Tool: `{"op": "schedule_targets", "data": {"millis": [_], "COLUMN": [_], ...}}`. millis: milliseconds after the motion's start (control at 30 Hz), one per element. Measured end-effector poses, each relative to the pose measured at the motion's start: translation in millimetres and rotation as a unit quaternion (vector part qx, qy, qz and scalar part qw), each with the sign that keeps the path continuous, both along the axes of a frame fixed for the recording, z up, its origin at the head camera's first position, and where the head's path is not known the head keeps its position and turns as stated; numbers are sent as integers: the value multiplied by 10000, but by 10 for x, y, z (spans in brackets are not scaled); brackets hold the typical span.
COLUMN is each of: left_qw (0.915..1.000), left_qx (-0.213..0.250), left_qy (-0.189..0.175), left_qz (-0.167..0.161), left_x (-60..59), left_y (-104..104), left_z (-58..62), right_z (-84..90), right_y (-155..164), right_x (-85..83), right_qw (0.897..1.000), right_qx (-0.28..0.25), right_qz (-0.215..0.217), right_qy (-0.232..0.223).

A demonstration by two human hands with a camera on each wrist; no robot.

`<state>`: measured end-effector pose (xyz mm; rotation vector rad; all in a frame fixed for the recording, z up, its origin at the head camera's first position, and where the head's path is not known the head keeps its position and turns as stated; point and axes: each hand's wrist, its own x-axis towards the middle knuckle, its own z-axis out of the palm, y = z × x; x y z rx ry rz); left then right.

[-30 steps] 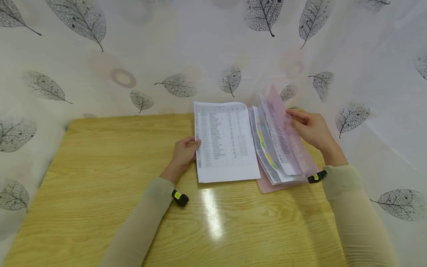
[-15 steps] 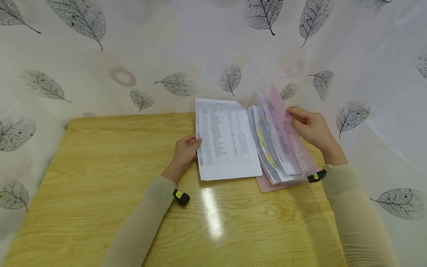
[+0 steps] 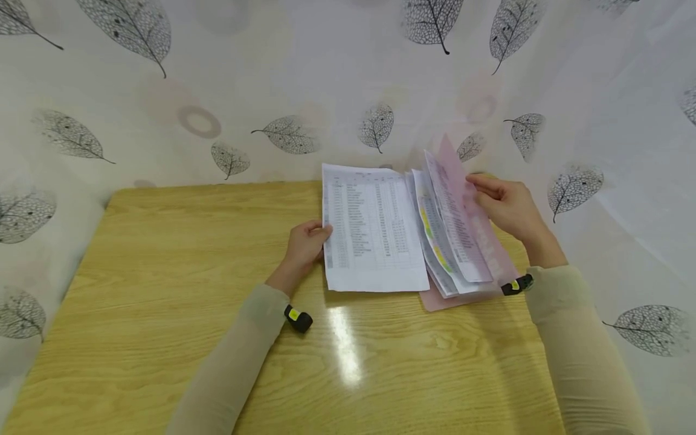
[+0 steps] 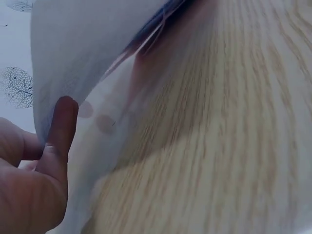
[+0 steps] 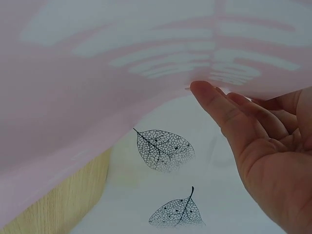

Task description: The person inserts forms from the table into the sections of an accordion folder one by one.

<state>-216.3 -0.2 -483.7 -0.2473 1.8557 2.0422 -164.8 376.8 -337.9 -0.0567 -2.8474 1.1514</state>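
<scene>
A white printed sheet (image 3: pixel 375 229) lies half lifted on the wooden table (image 3: pixel 163 272). My left hand (image 3: pixel 321 232) pinches its left edge. In the left wrist view one finger (image 4: pixel 61 126) shows under the raised sheet (image 4: pixel 97 44). To the right lies a translucent pink folder (image 3: pixel 489 254) with several printed sheets (image 3: pixel 440 241) fanned inside. My right hand (image 3: pixel 478 187) holds the folder's cover up at its far right edge, thumb on top. In the right wrist view my fingertips (image 5: pixel 202 90) touch the underside of the pink cover (image 5: pixel 97 97).
A leaf-patterned white cloth (image 3: pixel 244 90) hangs behind and on both sides of the table. The table's right edge (image 5: pixel 58 200) runs close under the folder. Bare wood (image 4: pixel 234 146) lies left of and in front of the papers.
My left hand has slid the white sheet a little to the right and away, closer against the folder. The right hand and the raised cover have hardly moved.
</scene>
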Motion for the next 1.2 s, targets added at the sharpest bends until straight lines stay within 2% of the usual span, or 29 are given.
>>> {"op": "schedule_targets", "data": {"millis": [333, 467, 633, 800, 967, 1200], "left_qw": [9986, 9978, 9962, 9914, 9892, 9825], "left_qx": [-15, -73, -474, -944, -1037, -1246], "left_qy": [-187, -126, 311, 765, 988, 1317], "left_qz": [502, 652, 661, 490, 296, 426], "left_x": [-9, -13, -17, -13, -20, -5], "left_y": [69, 70, 66, 84, 119, 146], "left_z": [12, 17, 67, 158, 197, 222], "right_z": [-6, -3, -3, -13, -22, -10], "right_y": [5, 8, -1, -7, -1, 5], "right_x": [-5, -11, -18, -24, -20, -6], "right_qw": [10000, 10000, 9999, 10000, 10000, 9999], "right_qx": [-13, 13, 40, 46, 44, 21], "right_qz": [53, 22, -16, -26, -30, -53], "right_qy": [-15, -57, -90, -74, -82, -102]}}
